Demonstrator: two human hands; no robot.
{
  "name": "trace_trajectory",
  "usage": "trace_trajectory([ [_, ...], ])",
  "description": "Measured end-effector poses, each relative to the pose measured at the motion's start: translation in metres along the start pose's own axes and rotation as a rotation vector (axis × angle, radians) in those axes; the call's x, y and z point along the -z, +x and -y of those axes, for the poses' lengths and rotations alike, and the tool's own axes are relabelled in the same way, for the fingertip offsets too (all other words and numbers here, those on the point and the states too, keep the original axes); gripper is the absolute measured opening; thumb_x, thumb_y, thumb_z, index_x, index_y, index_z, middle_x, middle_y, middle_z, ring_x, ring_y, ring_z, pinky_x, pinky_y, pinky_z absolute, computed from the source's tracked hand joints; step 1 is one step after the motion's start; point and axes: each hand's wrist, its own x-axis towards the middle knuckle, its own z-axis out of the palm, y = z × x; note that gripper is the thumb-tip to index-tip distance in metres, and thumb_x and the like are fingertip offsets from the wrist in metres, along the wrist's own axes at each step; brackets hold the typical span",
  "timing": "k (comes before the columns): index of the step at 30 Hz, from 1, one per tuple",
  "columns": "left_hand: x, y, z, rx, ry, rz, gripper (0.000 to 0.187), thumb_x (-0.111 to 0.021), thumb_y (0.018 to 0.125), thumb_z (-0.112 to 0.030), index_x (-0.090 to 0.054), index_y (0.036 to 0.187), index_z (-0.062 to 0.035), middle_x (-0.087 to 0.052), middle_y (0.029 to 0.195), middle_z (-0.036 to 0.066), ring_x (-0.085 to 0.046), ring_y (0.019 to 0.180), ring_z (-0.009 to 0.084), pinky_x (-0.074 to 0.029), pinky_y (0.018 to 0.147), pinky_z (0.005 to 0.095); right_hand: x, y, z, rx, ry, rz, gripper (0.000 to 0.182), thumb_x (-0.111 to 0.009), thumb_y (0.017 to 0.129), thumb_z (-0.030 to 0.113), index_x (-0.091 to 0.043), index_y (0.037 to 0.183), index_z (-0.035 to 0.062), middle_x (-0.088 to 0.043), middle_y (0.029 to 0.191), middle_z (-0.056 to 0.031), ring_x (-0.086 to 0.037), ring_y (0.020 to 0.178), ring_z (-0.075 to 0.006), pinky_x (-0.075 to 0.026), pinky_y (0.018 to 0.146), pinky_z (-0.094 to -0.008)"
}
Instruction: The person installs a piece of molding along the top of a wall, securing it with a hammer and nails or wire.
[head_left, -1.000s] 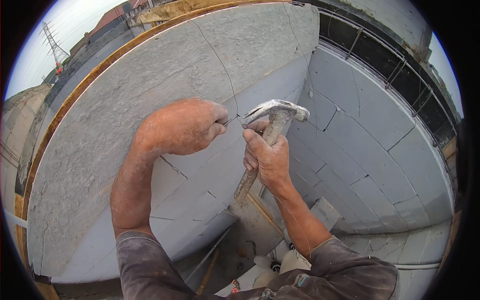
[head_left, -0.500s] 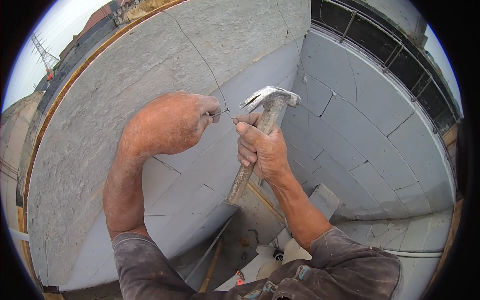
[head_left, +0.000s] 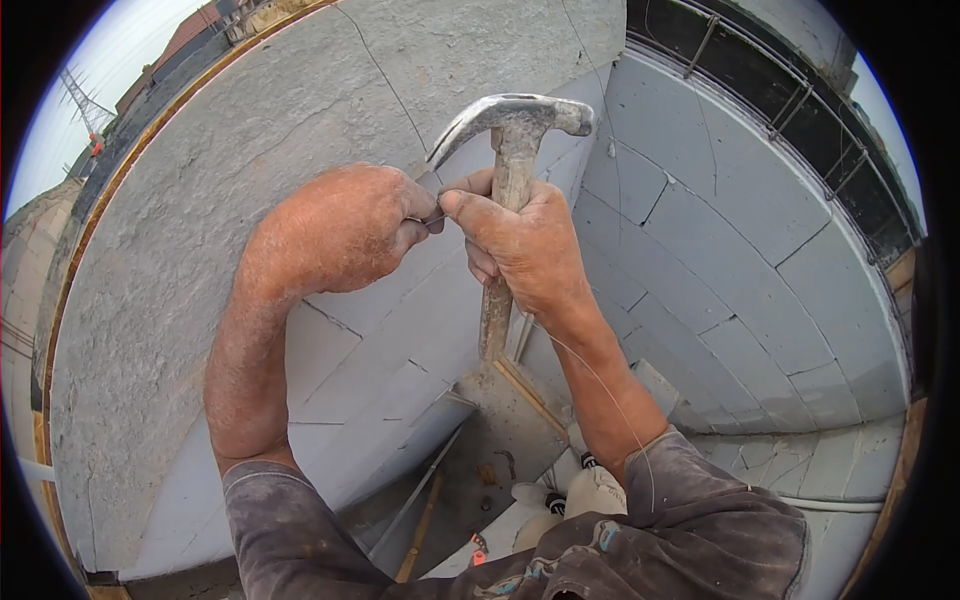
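Note:
Before the wall, my left hand (head_left: 335, 235) is closed in a pinch on a nail (head_left: 418, 220), mostly hidden by the fingers. A thin dark line (head_left: 385, 75) runs down the plastered wall to this pinch. My right hand (head_left: 525, 240) is wrapped round the wooden handle of a claw hammer (head_left: 515, 165). The hammer stands nearly upright, its steel head above the hand and its claw towards the left. My right thumb and forefinger meet close beside the left fingertips, where the line is. A loose thin strand (head_left: 610, 395) hangs over my right forearm.
A rough plastered wall (head_left: 200, 200) rises on the left, with smooth grey blocks below. Another block wall (head_left: 730, 260) stands on the right, with steel reinforcing bars (head_left: 790, 105) along its top. Wooden strips (head_left: 530, 395) and a pale pipe (head_left: 830, 507) lie lower down.
My right hand has moved slightly up and left with the hammer, which now stands more upright. Its fingertips have come up to the left hand's, covering the nail's head.

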Motion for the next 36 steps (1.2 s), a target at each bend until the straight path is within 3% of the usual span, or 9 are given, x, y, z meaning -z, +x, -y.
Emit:
trace_trajectory([
  [2,0.006,0.001,-0.007,0.096,-0.002,0.080,0.017,-0.065,0.091,-0.011,-0.076,0.100,-0.0035,-0.074,0.087,0.015,-0.069,0.078,0.0280,-0.054,0.076,0.0441,0.001,0.003,0.007,0.010,-0.168,0.008,0.030,-0.071,0.094,0.022,-0.063,0.100,-0.0062,-0.054,0.059,-0.0006,-0.051,0.046,-0.0070,-0.044,0.041,-0.0246],
  [11,-0.004,0.002,0.002,0.052,-0.074,0.005,0.024,-0.062,0.095,-0.012,-0.075,0.115,-0.0091,-0.074,0.099,0.014,-0.070,0.092,0.0265,-0.055,0.083,0.0426,0.034,-0.007,-0.028,-0.118,0.411,0.085,0.033,-0.069,0.095,0.019,-0.059,0.117,-0.0043,-0.057,0.088,-0.0033,-0.049,0.046,-0.0040,-0.044,0.038,-0.0216],
  [14,-0.011,0.002,0.001,0.064,-0.054,-0.041,0.024,-0.061,0.095,-0.012,-0.075,0.115,-0.0095,-0.074,0.099,0.014,-0.070,0.093,0.0269,-0.056,0.084,0.0426,0.036,0.002,-0.026,-0.073,0.429,0.003,0.048,-0.077,0.088,0.023,-0.058,0.121,-0.0066,-0.061,0.086,-0.0043,-0.048,0.048,-0.0050,-0.043,0.040,-0.0219],
  [17,-0.006,0.004,-0.002,0.104,-0.019,-0.011,0.023,-0.060,0.096,-0.012,-0.075,0.113,-0.0092,-0.074,0.098,0.014,-0.070,0.091,0.0277,-0.056,0.083,0.0427,0.042,0.010,-0.024,-0.019,0.224,0.072,0.060,-0.084,0.082,0.024,-0.057,0.125,-0.0071,-0.064,0.097,-0.0081,-0.052,0.051,-0.0057,-0.044,0.041,-0.0215],
  [20,-0.001,0.002,-0.005,0.103,-0.017,0.023,0.022,-0.060,0.096,-0.013,-0.075,0.111,-0.0087,-0.073,0.096,0.014,-0.069,0.089,0.0271,-0.056,0.081,0.0429,0.039,0.022,-0.016,0.016,-0.001,0.165,0.067,-0.090,0.074,0.027,-0.059,0.121,-0.0085,-0.066,0.093,-0.0111,-0.054,0.050,-0.0065,-0.044,0.040,-0.0204],
  [23,0.004,0.003,-0.008,0.131,0.004,0.081,0.021,-0.060,0.096,-0.013,-0.075,0.109,-0.0082,-0.073,0.092,0.013,-0.069,0.086,0.0262,-0.056,0.079,0.0431,0.029,0.030,0.000,-0.027,-0.098,0.231,0.058,-0.090,0.075,0.028,-0.063,0.113,-0.0060,-0.063,0.077,-0.0048,-0.051,0.047,-0.0068,-0.041,0.039,-0.0210],
  [26,0.003,-0.001,-0.007,0.094,0.002,0.050,0.020,-0.059,0.096,-0.013,-0.076,0.107,-0.0080,-0.074,0.089,0.013,-0.070,0.083,0.0257,-0.056,0.078,0.0435,0.023,0.040,0.004,-0.014,-0.176,0.164,0.061,-0.090,0.074,0.036,-0.066,0.109,-0.0075,-0.063,0.068,-0.0073,-0.051,0.044,-0.0074,-0.040,0.036,-0.0206],
  [32,0.002,-0.001,-0.004,0.041,-0.055,0.009,0.021,-0.059,0.096,-0.012,-0.076,0.107,-0.0095,-0.075,0.094,0.011,-0.071,0.088,0.0250,-0.056,0.082,0.0428,0.007,0.042,0.017,-0.033,-0.195,0.099,0.041,-0.080,0.078,0.021,-0.063,0.106,-0.0046,-0.056,0.063,-0.0023,-0.049,0.044,-0.0077,-0.037,0.036,-0.0228],
  [36,-0.004,-0.001,0.001,-0.028,-0.073,-0.063,0.020,-0.059,0.095,-0.011,-0.075,0.108,-0.0089,-0.075,0.096,0.011,-0.070,0.092,0.0252,-0.055,0.085,0.0431,0.010,0.050,0.013,-0.098,-0.212,0.106,0.042,-0.076,0.078,0.016,-0.059,0.110,-0.0044,-0.055,0.063,-0.0020,-0.049,0.044,-0.0081,-0.038,0.037,-0.0233],
])
